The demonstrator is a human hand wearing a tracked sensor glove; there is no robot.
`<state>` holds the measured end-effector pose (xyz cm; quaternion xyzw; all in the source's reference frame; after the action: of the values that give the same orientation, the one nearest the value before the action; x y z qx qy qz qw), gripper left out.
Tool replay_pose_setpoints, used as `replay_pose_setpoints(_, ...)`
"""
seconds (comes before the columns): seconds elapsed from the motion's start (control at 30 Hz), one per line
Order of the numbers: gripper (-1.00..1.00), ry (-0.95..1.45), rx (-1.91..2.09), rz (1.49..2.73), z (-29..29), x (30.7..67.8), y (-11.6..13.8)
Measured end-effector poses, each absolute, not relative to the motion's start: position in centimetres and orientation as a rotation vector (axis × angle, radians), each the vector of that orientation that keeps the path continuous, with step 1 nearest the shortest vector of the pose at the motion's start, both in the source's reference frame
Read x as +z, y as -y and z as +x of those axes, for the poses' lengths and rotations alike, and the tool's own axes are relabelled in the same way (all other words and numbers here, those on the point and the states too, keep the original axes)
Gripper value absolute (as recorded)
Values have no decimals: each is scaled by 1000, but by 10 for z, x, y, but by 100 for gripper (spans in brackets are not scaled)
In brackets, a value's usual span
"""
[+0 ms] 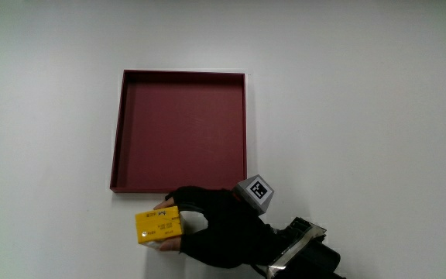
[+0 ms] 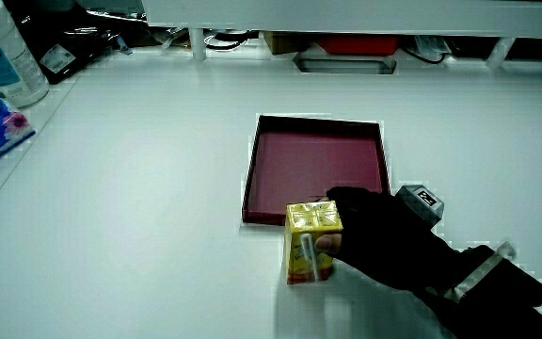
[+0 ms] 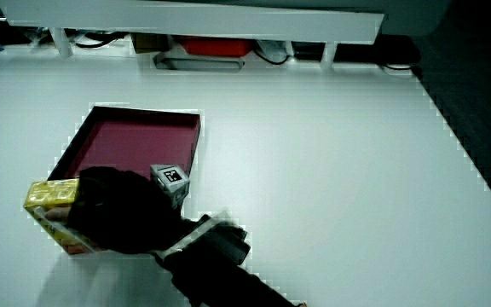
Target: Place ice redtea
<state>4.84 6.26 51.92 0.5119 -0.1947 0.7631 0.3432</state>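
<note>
Carton pinched in the grip, just outside the tray.

The hand (image 1: 223, 229) is closed around a yellow carton (image 1: 159, 225), with the fingers (image 2: 351, 202) curled over its top in a side view. The carton is held upright at the counter (image 1: 362, 116), just beside the near rim of the dark red tray (image 1: 180, 186), nearer to the person.

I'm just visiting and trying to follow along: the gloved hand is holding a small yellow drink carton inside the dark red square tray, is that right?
Not quite. The hand does grip the small yellow drink carton, but not inside the dark red square tray. The main view shows the carton outside the tray, nearer to the person than the tray's near rim. Nothing lies in the tray.
</note>
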Motion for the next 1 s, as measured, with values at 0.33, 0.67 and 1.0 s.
replay_pose_setpoints(0.33, -11, 492, 1987, 1317, 48, 523, -65)
replay_pose_setpoints(0.67, -67, 530, 1904, 1332, 54, 515, -58)
replay_pose_setpoints(1.0, -100, 558, 1731, 1365, 87, 479, -32)
